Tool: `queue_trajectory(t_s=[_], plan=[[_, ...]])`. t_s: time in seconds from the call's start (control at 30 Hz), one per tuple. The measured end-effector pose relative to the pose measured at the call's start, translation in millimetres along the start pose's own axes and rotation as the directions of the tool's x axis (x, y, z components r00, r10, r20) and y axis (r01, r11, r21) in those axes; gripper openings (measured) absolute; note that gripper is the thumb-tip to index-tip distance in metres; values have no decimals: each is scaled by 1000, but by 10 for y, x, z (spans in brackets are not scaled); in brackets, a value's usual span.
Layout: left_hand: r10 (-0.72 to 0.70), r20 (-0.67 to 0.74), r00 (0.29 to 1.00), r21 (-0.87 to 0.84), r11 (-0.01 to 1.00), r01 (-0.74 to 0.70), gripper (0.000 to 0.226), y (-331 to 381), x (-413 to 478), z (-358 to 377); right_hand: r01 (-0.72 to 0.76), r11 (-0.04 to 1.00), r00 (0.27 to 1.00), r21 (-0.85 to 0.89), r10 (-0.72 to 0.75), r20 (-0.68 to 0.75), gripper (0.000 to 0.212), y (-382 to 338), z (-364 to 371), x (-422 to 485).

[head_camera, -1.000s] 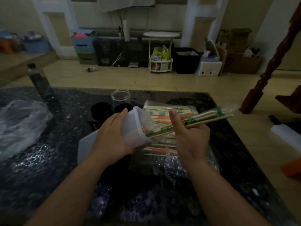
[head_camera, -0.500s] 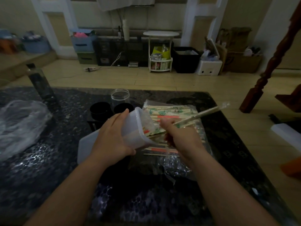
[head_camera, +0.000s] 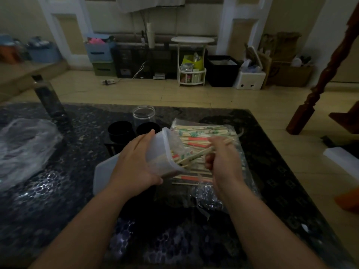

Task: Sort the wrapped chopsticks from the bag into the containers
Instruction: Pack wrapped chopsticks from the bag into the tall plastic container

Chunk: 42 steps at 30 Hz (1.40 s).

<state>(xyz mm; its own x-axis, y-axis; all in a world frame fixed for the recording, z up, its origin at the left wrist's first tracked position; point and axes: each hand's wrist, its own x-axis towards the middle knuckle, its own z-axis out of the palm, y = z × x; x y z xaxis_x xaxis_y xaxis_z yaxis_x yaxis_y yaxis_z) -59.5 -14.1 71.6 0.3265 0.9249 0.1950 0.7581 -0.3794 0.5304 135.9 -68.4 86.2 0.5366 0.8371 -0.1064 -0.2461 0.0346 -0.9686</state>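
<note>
A person's two bare forearms reach over a dark speckled surface (head_camera: pixel 58 210) in a dim room. The left grip (head_camera: pixel 136 166) wraps round a pale plastic container (head_camera: pixel 158 152), thumb underneath and fingers over the top. It holds the container off the surface, tipped on its side, so the open mouth faces right. Some wrapped pairs already show inside the mouth.

The right grip (head_camera: pixel 221 162) is just beside that mouth, its fingers curled round a small bundle of wrapped chopsticks (head_camera: pixel 194 155). The hand is blurred, so the exact pinch is hard to make out. The bundle's long axis slants from lower left to upper right. Its lower left ends lie at the container's mouth and appear to be just inside it. Its upper right ends stick out past the fingers.

Behind and under the right grip, a clear plastic bag (head_camera: pixel 207 195) lies flat on the surface. It holds the loose pile of chopsticks (head_camera: pixel 202 133), which lie side by side, running left to right.

The coming move seems to depend on one line: the bundle points straight into the container's mouth, down and to the left. The right grip is the nearer one to both the bundle and the pile.
</note>
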Motion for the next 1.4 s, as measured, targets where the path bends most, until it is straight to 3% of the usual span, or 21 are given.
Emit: queue_trajectory(t_s=[0.07,0.1,0.17,0.23,0.37,0.43,0.53,0.7,0.8,0.97,1.2,1.4], plan=[[-6,-4,1000,0,1000,6,135,-11,3,0,56,998,994,9,-55,-95,10,5,-22,48],[-6,-9,1000,0,1000,6,135,-15,7,-1,75,995,995,-63,-79,-68,9,1,-28,49],[-8,-9,1000,1,1000,8,135,-16,14,2,69,971,992,-227,-42,123,10,16,-16,18],[-7,-5,1000,6,1000,7,135,-15,14,5,22,966,968,-256,44,249,9,45,8,-29],[-3,-15,1000,13,1000,3,135,-14,11,-1,97,984,993,-147,-86,79,10,62,-19,17],[-7,-14,1000,6,1000,7,135,-9,10,-9,202,950,977,-240,-177,120,14,84,-36,51],[-10,-14,1000,9,1000,11,134,-3,10,-5,277,839,939,-468,-134,316,19,143,-14,11],[-1,-19,1000,16,1000,1,134,-10,15,6,357,799,934,-484,-296,200,13,113,-55,54],[-14,-31,999,-7,1000,14,134,-21,15,-5,294,799,955,-525,-219,201,12,94,-160,162],[-22,-53,998,-18,1000,21,134,-44,22,-13,290,534,954,-794,-96,284,15,141,-309,232],[-20,-60,998,-11,1000,19,134,-47,20,-16,430,308,868,-848,119,483,14,89,-317,185],[-26,-63,998,-12,1000,26,135,-45,24,-24,584,-60,798,-809,225,559,59,123,-274,55]])
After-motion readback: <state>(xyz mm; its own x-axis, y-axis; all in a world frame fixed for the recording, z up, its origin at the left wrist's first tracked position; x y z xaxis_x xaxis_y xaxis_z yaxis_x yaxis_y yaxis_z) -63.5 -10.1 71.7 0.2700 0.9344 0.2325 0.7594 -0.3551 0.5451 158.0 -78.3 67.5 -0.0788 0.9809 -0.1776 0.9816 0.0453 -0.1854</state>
